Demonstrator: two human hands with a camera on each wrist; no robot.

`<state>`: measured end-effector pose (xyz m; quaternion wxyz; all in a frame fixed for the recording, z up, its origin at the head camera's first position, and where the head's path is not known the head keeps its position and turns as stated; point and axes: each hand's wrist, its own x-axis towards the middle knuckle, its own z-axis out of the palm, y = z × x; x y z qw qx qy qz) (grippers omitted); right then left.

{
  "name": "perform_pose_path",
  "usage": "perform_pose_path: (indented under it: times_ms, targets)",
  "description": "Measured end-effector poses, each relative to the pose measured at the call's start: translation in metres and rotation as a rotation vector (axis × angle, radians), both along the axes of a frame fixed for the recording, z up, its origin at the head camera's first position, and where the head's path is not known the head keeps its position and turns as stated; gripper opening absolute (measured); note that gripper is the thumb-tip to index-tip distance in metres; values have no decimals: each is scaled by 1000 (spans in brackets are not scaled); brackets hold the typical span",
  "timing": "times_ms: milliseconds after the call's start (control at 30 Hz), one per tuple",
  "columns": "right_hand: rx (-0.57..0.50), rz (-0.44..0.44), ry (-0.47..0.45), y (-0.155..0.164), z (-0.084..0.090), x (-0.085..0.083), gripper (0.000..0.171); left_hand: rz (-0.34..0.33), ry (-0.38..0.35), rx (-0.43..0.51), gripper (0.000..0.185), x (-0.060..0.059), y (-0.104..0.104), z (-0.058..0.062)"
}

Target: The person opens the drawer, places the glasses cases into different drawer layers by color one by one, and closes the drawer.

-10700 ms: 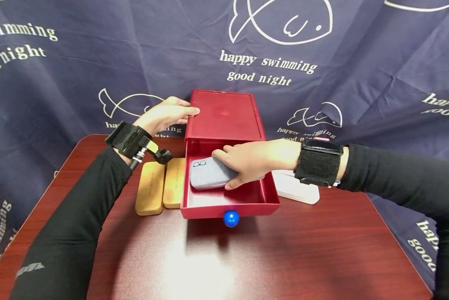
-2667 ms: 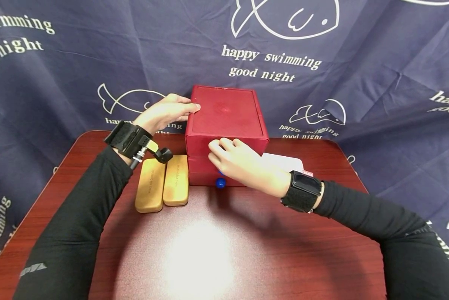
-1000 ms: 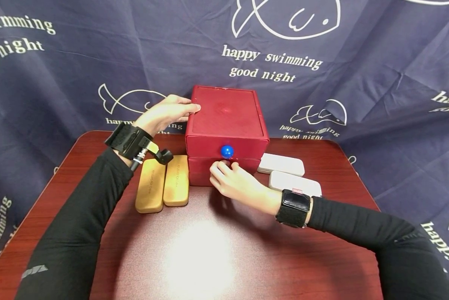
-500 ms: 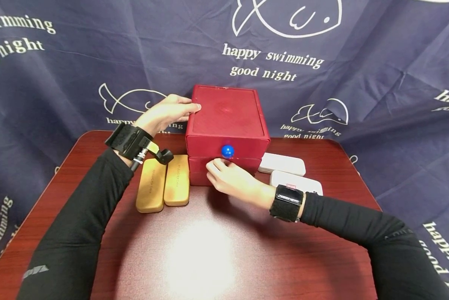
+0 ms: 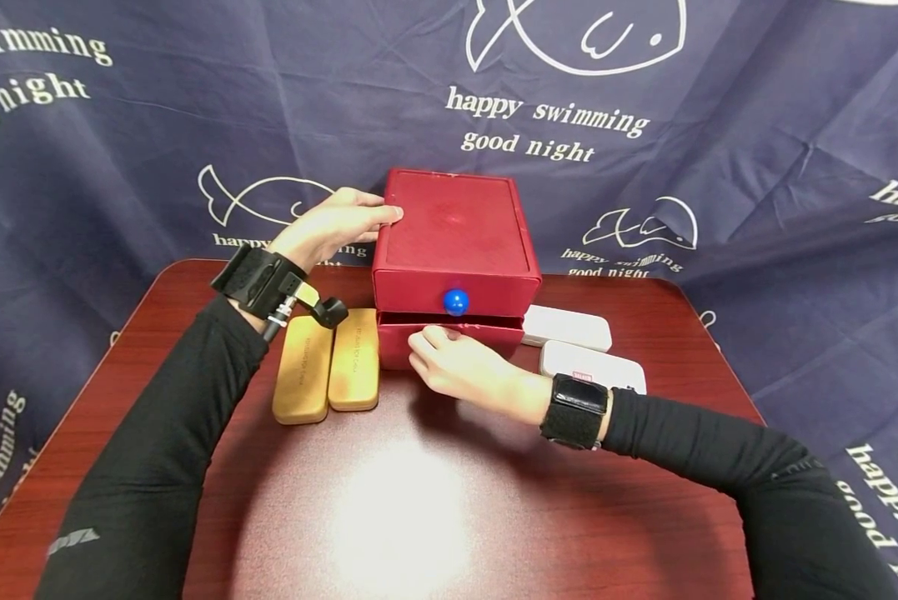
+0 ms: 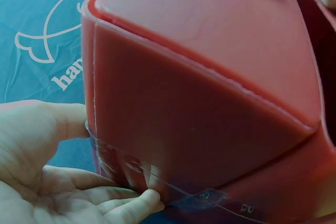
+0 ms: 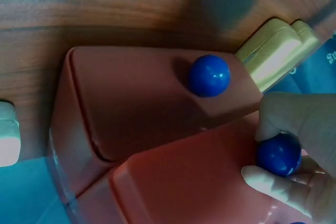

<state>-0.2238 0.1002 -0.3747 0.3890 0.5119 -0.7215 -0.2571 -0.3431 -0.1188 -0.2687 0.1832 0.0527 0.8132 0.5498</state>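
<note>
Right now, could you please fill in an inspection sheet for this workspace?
Surface: dark red wooden table, glare spot near the front.
Job's things: red two-drawer box; top drawer shut, bottom drawer slightly out.
Clutter: two tan cases left of the box, two white cases right of it.
Hands: left hand rests against the box's left side; right hand pinches the bottom drawer's blue knob.
Cables: nothing seen.
Surroundings: navy cloth printed with fish and words.

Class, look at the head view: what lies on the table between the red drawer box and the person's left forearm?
Two tan cases lie side by side between the red drawer box and the left forearm.
</note>
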Motion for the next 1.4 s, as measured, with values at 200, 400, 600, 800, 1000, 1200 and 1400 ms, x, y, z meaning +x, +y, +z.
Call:
perform_pose_path:
  times_ms: [200, 400, 600, 800, 1000, 1200, 1400]
  targets:
    - [68, -5, 12, 2, 5, 13, 16, -8, -6, 7, 62, 0, 1, 0]
    - [85, 18, -27, 4, 7, 27, 14, -7, -7, 17, 61, -1, 0, 0]
    - [75, 50, -68, 7, 4, 39, 14, -14, -8, 23, 61, -2, 2, 0]
    - [69, 52, -73, 10, 4, 51, 9, -19, -21, 21, 65, -2, 1, 1]
    - [82, 52, -84, 12, 6, 60, 8, -26, -29, 13, 66, -1, 1, 3]
    - [108, 32, -78, 15, 9, 67, 4, -24, -23, -8, 68, -1, 2, 4]
    - [112, 48, -70, 17, 9, 74, 7, -22, -25, -2, 69, 2, 2, 3]
